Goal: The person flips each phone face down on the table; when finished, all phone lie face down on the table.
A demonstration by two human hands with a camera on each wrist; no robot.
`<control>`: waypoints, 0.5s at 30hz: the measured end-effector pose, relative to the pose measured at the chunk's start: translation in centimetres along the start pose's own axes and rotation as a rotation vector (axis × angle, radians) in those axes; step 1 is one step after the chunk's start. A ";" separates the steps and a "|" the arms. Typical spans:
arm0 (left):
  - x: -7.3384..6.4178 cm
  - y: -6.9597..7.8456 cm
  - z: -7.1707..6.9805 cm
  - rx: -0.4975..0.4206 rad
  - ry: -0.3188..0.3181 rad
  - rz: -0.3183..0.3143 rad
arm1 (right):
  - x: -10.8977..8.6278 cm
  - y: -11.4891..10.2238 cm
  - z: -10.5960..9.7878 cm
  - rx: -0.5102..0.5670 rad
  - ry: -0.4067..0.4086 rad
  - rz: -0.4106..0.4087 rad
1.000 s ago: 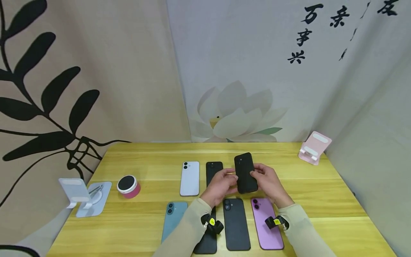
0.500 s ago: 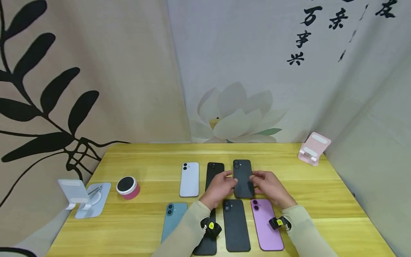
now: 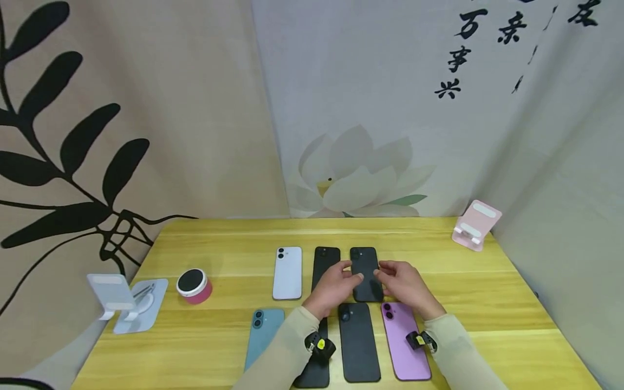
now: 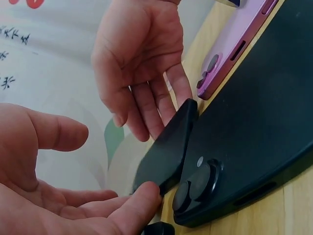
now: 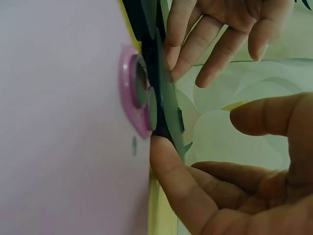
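Observation:
A black phone [image 3: 366, 273] lies back up in the far row, between my two hands. My left hand [image 3: 336, 287] is at its left edge; in the left wrist view the thumb stands away from the phone [image 4: 166, 152] and a fingertip is at its edge. On the other side, my right hand [image 3: 407, 287] has loosely bent fingers beside the right edge, thumb lifted off. Just in front lie a dark phone [image 3: 359, 346] and a purple phone [image 3: 404, 346]. Another black phone [image 3: 325, 259] is partly covered by my left hand.
Left of the hands lie a white phone [image 3: 287, 273] and a blue phone [image 3: 265, 327]; one more black phone [image 3: 314, 374] is under the left forearm. A pink-and-white jar [image 3: 194, 286], a white stand [image 3: 138, 306] and a pink stand [image 3: 476, 225] are farther out.
The black phone, held tilted up between both hands a second ago, now lies flat on the table, slightly further left. Both thumbs have come off it.

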State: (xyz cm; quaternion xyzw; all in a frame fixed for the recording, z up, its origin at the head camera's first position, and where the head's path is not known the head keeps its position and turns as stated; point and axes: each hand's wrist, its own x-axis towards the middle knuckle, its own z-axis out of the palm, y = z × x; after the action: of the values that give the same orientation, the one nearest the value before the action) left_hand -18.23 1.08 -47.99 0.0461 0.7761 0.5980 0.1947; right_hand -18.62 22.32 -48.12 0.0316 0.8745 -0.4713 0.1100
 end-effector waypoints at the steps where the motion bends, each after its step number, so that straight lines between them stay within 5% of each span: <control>1: 0.0 0.0 0.0 0.001 0.001 -0.005 | 0.0 -0.1 -0.1 -0.010 0.002 -0.004; 15: 0.1 0.7 -0.9 0.016 -0.076 0.061 | 0.2 -0.4 -1.2 -0.077 -0.007 -0.054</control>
State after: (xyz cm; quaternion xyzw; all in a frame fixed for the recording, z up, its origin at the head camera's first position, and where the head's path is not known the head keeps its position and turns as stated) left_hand -18.74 0.53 -47.17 0.0943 0.7712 0.5951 0.2053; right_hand -19.09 23.04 -47.23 0.0024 0.8921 -0.4403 0.1013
